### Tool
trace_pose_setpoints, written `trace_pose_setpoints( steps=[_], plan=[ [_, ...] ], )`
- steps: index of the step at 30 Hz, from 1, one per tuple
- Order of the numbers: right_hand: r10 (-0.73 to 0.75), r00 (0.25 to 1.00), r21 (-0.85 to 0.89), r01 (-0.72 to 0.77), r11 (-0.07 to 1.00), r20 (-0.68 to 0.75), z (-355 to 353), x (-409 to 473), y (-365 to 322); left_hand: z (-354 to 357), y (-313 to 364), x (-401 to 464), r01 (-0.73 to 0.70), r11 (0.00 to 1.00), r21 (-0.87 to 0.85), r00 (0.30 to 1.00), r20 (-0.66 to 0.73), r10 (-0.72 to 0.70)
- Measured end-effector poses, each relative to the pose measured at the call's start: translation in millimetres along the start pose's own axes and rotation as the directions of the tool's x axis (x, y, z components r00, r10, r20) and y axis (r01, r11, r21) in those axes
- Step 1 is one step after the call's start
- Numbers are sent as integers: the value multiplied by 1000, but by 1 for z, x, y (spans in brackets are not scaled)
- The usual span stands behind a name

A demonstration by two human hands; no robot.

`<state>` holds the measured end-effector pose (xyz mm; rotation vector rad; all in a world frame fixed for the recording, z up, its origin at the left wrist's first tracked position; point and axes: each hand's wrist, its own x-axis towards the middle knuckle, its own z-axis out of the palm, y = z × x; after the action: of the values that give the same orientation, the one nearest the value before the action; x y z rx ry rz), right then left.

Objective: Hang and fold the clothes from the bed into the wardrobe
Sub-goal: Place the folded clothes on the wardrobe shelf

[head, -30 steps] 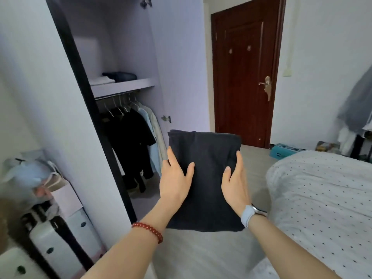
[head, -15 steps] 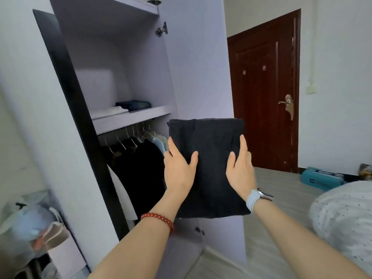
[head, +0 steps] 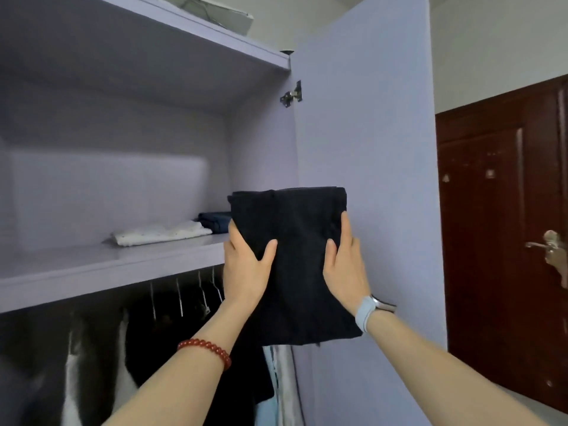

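A folded dark navy garment (head: pixel 295 259) is held flat between both hands, raised level with the wardrobe shelf (head: pixel 92 269) at its right end. My left hand (head: pixel 246 269) grips its left edge, thumb on top. My right hand (head: pixel 344 265) grips the right edge, a watch on that wrist. On the shelf lie a folded white garment (head: pixel 159 235) and a folded dark blue one (head: pixel 215 219) behind it. Hung clothes (head: pixel 159 348) fill the rail below the shelf.
The open lilac wardrobe door (head: pixel 365 149) stands just right of the garment. A dark red room door (head: pixel 498 210) with a brass handle is further right. A flat package (head: pixel 215 10) lies on top of the wardrobe.
Both hands have lifted the folded garment from waist height up to shelf level and closer to the wardrobe. The bed has dropped out of view.
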<state>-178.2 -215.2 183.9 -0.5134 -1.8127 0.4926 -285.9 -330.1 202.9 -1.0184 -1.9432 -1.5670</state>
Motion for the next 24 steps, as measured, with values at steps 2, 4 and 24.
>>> trace_pose_setpoints(
  steps=[2, 4, 24],
  plan=[
    [-51, 999, 28, 51, 998, 5, 31, 41, 6, 11, -12, 40, -37, 999, 25, 997, -61, 38],
    [-89, 996, 47, 89, 995, -7, 57, 81, 4, 15, -20, 81, -60, 997, 47, 992, -108, 65],
    [-292, 954, 189, 275, 943, 66, 400, 388, 27, 82, -225, 442, -5, 993, 118, 956, -291, 40]
  ],
)
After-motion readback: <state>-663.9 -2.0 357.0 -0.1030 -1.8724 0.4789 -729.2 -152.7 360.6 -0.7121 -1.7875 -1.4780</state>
